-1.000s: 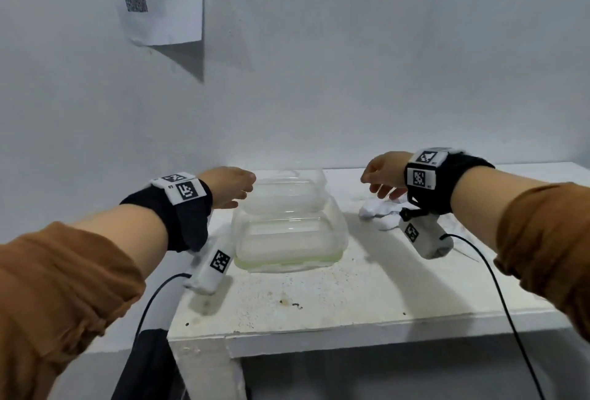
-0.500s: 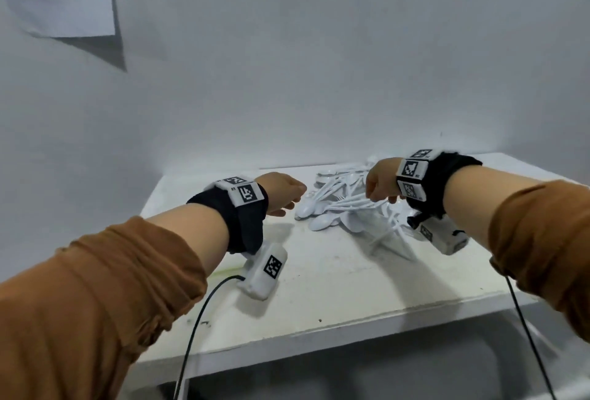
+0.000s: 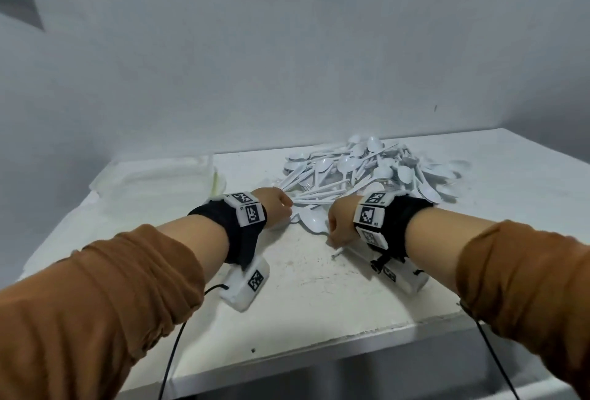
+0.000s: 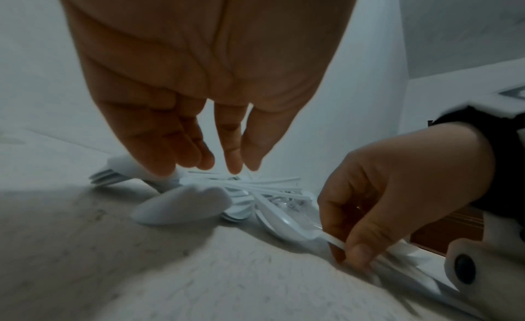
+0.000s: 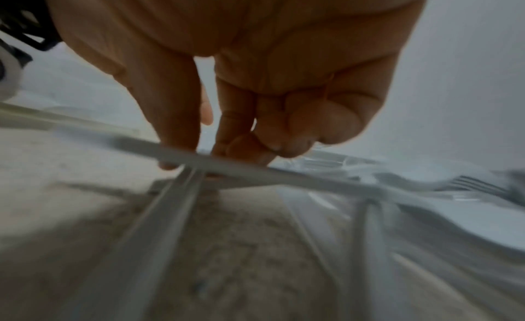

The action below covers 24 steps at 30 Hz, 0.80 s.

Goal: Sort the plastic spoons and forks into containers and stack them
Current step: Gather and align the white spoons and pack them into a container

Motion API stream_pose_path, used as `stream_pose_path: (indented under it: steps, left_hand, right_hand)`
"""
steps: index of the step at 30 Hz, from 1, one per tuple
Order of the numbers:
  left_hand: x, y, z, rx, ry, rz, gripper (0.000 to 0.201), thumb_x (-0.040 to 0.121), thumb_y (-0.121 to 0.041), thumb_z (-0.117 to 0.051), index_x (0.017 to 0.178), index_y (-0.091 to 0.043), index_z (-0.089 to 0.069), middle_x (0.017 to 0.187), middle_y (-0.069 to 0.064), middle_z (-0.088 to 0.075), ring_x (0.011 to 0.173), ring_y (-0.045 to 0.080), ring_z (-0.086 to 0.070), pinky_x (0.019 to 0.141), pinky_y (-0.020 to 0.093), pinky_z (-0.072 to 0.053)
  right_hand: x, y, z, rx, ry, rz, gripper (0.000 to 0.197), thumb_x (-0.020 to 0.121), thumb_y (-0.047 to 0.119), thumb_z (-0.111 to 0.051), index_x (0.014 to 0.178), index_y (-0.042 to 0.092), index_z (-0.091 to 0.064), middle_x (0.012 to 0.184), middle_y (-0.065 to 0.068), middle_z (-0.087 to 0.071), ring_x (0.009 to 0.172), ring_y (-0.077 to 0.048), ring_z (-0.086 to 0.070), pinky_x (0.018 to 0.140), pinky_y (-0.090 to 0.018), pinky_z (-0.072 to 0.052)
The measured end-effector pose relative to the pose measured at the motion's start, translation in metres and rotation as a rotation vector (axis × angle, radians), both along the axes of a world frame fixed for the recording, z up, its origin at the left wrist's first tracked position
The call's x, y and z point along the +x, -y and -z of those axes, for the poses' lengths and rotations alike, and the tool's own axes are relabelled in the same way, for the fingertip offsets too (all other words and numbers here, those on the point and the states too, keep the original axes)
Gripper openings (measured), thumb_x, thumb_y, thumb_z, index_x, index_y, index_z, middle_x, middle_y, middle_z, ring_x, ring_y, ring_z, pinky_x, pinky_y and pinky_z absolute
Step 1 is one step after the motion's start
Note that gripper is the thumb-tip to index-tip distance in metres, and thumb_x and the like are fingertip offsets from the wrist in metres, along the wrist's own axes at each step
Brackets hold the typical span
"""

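Heaped on the table (image 3: pixel 319 297): a pile of spoons and forks (image 3: pixel 367 169). Right hand (image 4: pixel 397 191) pinching one spoon handle (image 4: pixel 335 239) at the pile's near edge; left hand (image 4: pixel 199 79) hovering, fingers (image 4: pixel 159 150) relaxed. Light, thin, slippery, likely tangled; best taken by the handle.

White table (image 3: pixel 319 297): cutlery pile (image 3: pixel 367 169) right-rear, clear containers (image 3: pixel 166 173) left-rear.

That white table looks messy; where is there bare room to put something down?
Bare tabletop lies along the near edge, between the two wrists, and on the far right beyond the pile of spoons and forks. It is crowded at the back middle, where the pile spreads, and at the back left, where the clear containers stand.
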<state>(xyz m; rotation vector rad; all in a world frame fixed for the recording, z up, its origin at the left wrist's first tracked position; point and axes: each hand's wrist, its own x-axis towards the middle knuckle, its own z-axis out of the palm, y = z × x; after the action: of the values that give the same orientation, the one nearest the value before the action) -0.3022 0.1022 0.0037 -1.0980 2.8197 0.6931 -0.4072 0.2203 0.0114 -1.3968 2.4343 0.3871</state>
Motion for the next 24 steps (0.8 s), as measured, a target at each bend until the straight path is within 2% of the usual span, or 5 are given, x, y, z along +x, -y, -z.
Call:
stream_pose_path:
  steps: [3,7,13,17,24]
  left_hand:
    - [-0.004,0.004,-0.001,-0.005,-0.012,0.005,0.029,0.094,-0.031,-0.051,0.121,-0.025,-0.057,0.127,-0.001,-0.056,0.115,0.018,-0.052,0.087,0.022,-0.036]
    - [-0.004,0.010,-0.009,-0.013,-0.032,0.005,0.030,0.093,-0.027,-0.053,0.122,-0.023,-0.058,0.125,-0.001,-0.058,0.112,0.016,-0.054,0.082,0.019,-0.035]
    - [-0.006,0.011,-0.016,-0.016,-0.055,0.035,0.028,0.092,-0.025,-0.053,0.120,-0.027,-0.058,0.121,-0.003,-0.059,0.108,0.014,-0.055,0.080,0.019,-0.037]
    - [-0.019,0.005,-0.014,-0.061,-0.038,0.100,0.028,0.093,-0.024,-0.053,0.120,-0.028,-0.058,0.122,-0.001,-0.059,0.106,0.016,-0.058,0.078,0.019,-0.037]
    - [-0.044,-0.002,-0.006,-0.144,0.094,0.195,0.033,0.090,-0.019,-0.053,0.121,-0.031,-0.056,0.124,-0.001,-0.057,0.107,0.018,-0.057,0.084,0.022,-0.043]
  right_hand:
    - [0.003,0.003,0.000,-0.002,0.009,-0.036,0.033,0.086,0.031,-0.062,0.107,0.006,-0.064,0.089,-0.003,-0.053,0.079,-0.018,-0.048,0.052,-0.022,-0.033]
    - [-0.002,-0.001,-0.004,-0.207,0.103,-0.021,0.007,0.087,0.025,-0.058,0.089,0.018,-0.060,0.085,0.002,-0.055,0.078,-0.014,-0.049,0.056,-0.021,-0.036]
    - [-0.020,-0.022,-0.041,-0.460,0.309,0.191,0.020,0.092,0.031,-0.055,0.074,0.023,-0.055,0.070,0.008,-0.058,0.059,-0.005,-0.052,0.054,-0.016,-0.043]
    - [-0.030,-0.041,-0.056,-0.686,0.536,0.441,0.022,0.095,0.015,-0.049,0.074,0.013,-0.053,0.068,-0.005,-0.059,0.056,-0.017,-0.055,0.054,-0.025,-0.052]
    - [-0.028,-0.078,-0.039,-0.297,0.103,0.346,0.014,0.094,0.029,-0.048,0.098,0.016,-0.054,0.069,0.004,-0.046,0.052,-0.007,-0.037,0.034,-0.010,-0.031]
